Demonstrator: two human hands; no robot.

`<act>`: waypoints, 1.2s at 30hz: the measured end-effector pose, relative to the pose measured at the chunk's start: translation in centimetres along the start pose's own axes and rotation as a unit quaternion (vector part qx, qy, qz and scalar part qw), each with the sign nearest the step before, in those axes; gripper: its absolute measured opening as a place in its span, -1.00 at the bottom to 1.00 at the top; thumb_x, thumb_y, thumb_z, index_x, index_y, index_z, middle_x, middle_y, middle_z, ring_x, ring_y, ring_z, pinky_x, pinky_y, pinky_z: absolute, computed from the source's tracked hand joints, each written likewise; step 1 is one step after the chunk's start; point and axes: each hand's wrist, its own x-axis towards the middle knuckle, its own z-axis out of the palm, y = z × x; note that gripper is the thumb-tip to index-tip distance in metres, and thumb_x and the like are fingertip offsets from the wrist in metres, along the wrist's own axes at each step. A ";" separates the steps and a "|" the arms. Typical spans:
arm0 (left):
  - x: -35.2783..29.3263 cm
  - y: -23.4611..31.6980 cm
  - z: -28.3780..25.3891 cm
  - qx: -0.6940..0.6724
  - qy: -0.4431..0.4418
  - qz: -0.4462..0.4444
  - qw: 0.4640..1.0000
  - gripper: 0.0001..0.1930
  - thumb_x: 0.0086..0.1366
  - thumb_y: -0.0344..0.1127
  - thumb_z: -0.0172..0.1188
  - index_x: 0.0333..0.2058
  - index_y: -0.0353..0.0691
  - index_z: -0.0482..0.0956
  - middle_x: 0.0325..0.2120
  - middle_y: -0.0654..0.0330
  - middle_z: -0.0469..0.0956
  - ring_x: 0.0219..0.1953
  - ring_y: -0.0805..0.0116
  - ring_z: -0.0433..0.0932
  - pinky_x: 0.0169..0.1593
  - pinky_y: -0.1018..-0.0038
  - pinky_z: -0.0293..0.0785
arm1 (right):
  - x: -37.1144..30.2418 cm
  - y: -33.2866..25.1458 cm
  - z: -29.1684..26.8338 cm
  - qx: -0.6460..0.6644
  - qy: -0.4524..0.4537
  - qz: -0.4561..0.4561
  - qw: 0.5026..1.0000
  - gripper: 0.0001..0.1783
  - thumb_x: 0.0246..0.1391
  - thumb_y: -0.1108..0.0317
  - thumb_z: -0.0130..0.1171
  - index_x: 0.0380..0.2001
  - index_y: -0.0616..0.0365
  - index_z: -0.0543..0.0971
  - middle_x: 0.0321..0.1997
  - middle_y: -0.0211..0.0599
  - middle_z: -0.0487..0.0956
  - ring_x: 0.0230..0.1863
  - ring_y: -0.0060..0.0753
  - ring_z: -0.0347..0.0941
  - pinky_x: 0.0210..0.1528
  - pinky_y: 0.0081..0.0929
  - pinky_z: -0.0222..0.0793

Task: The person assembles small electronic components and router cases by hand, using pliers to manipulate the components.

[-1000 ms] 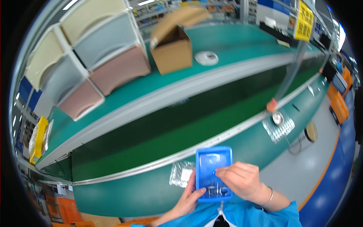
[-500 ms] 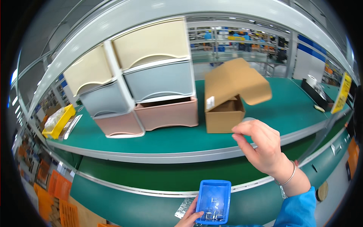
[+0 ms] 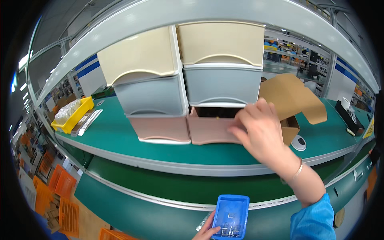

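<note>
My left hand (image 3: 207,232) grips the lower left side of a small blue tray (image 3: 231,204), thumb over the rim. Several small clear or shiny pieces lie at the tray's near end. Up at the shelf, my right hand (image 3: 260,130) is in front of the right part of a pink drawer (image 3: 212,130), fingers bent and drawn together; whatever may be between them is hidden. This drawer stands partly pulled out, its inside dark. A crinkled clear plastic bag (image 3: 205,221) pokes out beside my left hand.
Grey drawers (image 3: 224,86) and cream drawers (image 3: 220,42) are stacked above the pink ones. Right of them are an open cardboard box (image 3: 290,94), a white round disc (image 3: 299,143) and a black tray (image 3: 349,118). A yellow bin (image 3: 74,116) stands far left.
The view has turned left, so the drawers appear further right. My right hand has gone from before the cardboard box to the pink drawer's front. My left hand still holds the tray.
</note>
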 end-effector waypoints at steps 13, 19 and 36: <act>5.6 4.7 -4.9 0.037 -0.027 -0.140 0.989 -0.26 0.29 -0.37 0.02 0.34 -0.35 -0.17 0.27 0.02 0.09 0.28 0.31 0.09 0.30 0.46 0.01 | -6.5 -4.5 -3.3 0.085 0.098 -0.011 0.992 -0.63 -0.37 0.21 0.47 -0.43 -0.11 0.52 -0.29 -0.53 0.53 -0.35 -0.47 0.29 -0.28 -0.42 0.12; 5.8 4.3 -4.9 0.038 -0.037 -0.133 0.990 -0.33 0.34 -0.36 -0.02 0.33 -0.30 -0.13 0.24 0.06 0.13 0.25 0.32 0.14 0.27 0.43 0.06 | -7.3 -3.9 -1.7 0.066 0.143 -0.033 0.987 -0.60 -0.20 0.11 0.42 -0.25 -0.26 0.49 -0.21 -0.66 0.54 -0.28 -0.59 0.28 -0.10 -0.46 0.14; 2.1 -0.4 -5.1 0.011 -0.030 -0.139 0.990 -0.21 0.23 -0.36 -0.06 0.37 -0.17 -0.25 0.35 0.08 -0.06 0.36 0.27 -0.04 0.35 0.38 -0.06 | -5.5 -4.4 1.4 -0.147 -0.098 0.060 0.982 -0.69 -0.08 0.39 0.24 -0.18 0.11 0.61 0.22 -0.33 0.38 0.24 -0.16 0.24 0.16 -0.27 0.11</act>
